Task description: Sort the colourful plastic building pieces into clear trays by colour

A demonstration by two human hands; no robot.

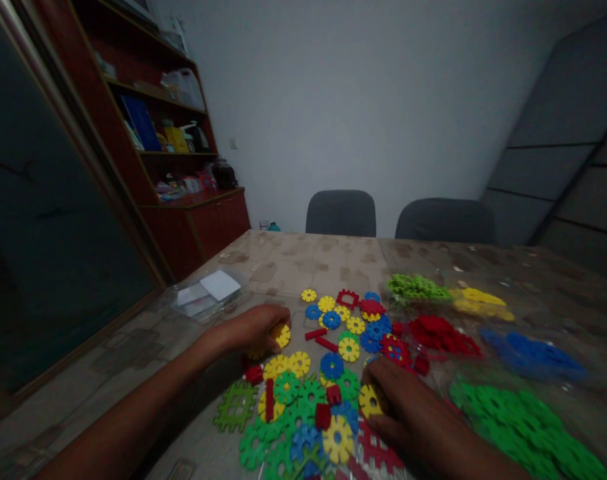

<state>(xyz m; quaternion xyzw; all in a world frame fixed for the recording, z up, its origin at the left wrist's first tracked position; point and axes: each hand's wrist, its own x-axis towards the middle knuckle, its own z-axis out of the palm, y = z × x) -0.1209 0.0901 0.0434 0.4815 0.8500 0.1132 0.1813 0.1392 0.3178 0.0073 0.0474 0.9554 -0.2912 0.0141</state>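
My left hand (261,325) is closed on a yellow notched disc (283,335), at the left edge of a spread of plastic interlocking pieces. Between thumb and fingers of my right hand (401,403) is another yellow notched disc (369,401), over the right side of the spread. Between and below the hands lie loose discs: several yellow, a blue disc (332,365) and overlapping green discs (287,387). Red bars (326,344), small red blocks (323,417) and a green square lattice piece (236,406) lie among them. The palms and some fingertips are hidden.
Clear bags at the right hold light green (417,288), yellow (478,303), red (441,335), blue (531,353) and green pieces (523,423). White cards (220,285) lie in clear plastic at the left. Two grey chairs (341,213) stand behind the patterned table (328,257).
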